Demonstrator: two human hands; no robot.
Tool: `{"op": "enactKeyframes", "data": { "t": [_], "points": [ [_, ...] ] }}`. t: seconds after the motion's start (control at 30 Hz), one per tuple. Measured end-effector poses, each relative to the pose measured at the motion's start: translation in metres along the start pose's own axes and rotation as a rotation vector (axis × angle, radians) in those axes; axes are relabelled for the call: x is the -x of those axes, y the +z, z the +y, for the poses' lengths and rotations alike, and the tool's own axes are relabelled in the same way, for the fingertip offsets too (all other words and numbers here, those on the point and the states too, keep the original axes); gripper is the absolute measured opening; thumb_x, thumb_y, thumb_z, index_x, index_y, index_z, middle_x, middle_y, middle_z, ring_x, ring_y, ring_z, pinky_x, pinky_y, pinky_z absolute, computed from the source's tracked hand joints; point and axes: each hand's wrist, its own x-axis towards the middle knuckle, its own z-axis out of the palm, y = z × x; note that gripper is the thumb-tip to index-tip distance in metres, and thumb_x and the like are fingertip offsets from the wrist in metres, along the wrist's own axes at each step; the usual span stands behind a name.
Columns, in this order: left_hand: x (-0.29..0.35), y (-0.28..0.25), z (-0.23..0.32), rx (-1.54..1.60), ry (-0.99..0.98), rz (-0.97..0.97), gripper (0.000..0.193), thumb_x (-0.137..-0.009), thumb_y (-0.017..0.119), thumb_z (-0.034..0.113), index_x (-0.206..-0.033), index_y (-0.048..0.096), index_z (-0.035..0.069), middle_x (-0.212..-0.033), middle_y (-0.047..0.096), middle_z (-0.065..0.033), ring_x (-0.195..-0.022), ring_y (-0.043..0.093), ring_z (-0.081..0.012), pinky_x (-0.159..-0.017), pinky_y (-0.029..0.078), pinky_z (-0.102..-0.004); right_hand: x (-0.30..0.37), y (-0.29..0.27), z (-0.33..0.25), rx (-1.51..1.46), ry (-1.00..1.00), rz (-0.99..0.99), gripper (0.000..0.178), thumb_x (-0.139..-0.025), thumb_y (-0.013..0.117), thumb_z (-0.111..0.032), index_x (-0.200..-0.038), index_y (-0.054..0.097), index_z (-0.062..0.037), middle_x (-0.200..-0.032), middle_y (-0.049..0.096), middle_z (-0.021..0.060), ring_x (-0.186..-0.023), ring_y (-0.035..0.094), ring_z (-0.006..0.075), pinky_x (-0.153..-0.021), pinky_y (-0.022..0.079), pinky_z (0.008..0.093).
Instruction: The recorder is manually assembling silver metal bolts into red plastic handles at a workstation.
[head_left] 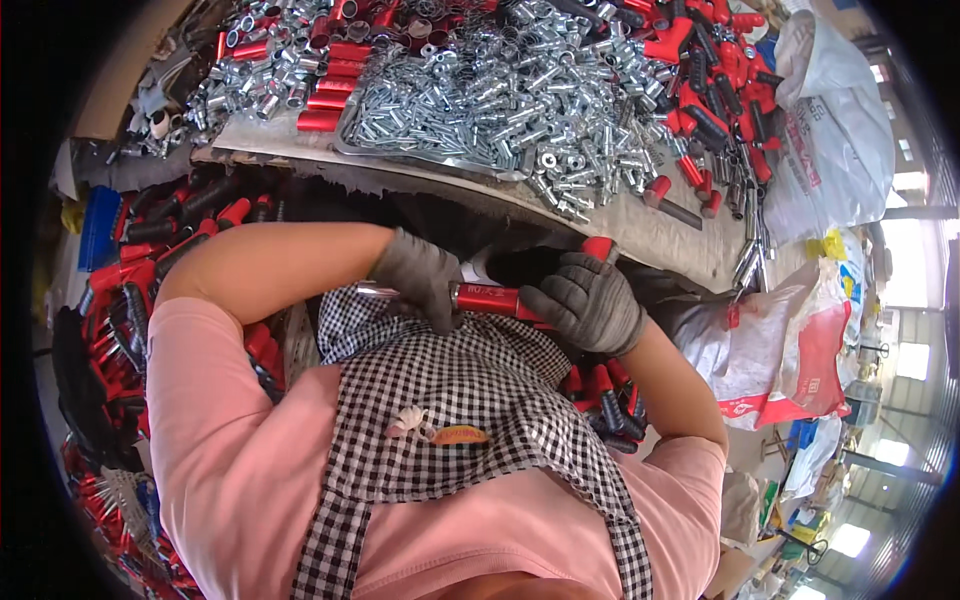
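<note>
Both my hands wear grey gloves and meet over a red tubular hand tool (486, 298), held crosswise in front of my apron. My left hand (418, 276) closes round its left part, where a silver metal end (377, 290) sticks out past the glove. My right hand (588, 303) wraps round the right part, and a red tip (598, 247) shows above its fingers. The gloves hide much of the tool, so its exact kind cannot be made out.
The bench (700, 240) ahead carries a metal tray (430, 160) heaped with silver fittings, and red sleeves (330, 100). Red-and-black tools (700, 110) pile at the right, beside a white plastic bag (830, 150). More tools (130, 310) lie low at my left; a white-and-red sack (770, 350) stands right.
</note>
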Motion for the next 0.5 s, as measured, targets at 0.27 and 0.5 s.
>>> {"op": "enactKeyframes", "data": {
  "t": [0.27, 0.5],
  "points": [
    [0.002, -0.012, 0.011, -0.414, -0.183, 0.499, 0.043, -0.075, 0.068, 0.04, -0.097, 0.057, 0.005, -0.077, 0.063, -0.014, -0.07, 0.063, -0.03, -0.06, 0.049, -0.0428, 0.002, 0.0, -0.013, -0.189, 0.117, 0.101, 0.032, -0.078, 0.064, -0.01, -0.108, 0.059, 0.002, -0.092, 0.065, 0.0104, -0.082, 0.065, 0.0231, -0.075, 0.054, 0.0336],
    [-0.002, -0.018, 0.032, -0.438, -0.549, 0.109, 0.03, -0.076, 0.065, 0.026, -0.097, 0.063, 0.006, -0.08, 0.067, -0.0157, -0.077, 0.067, -0.0273, -0.061, 0.052, -0.0431, 0.0, 0.013, 0.01, 0.205, -0.08, 0.037, 0.032, -0.075, 0.067, -0.011, -0.104, 0.06, 0.0019, -0.085, 0.065, 0.0105, -0.076, 0.064, 0.02, -0.069, 0.052, 0.0344]
  ]
}}
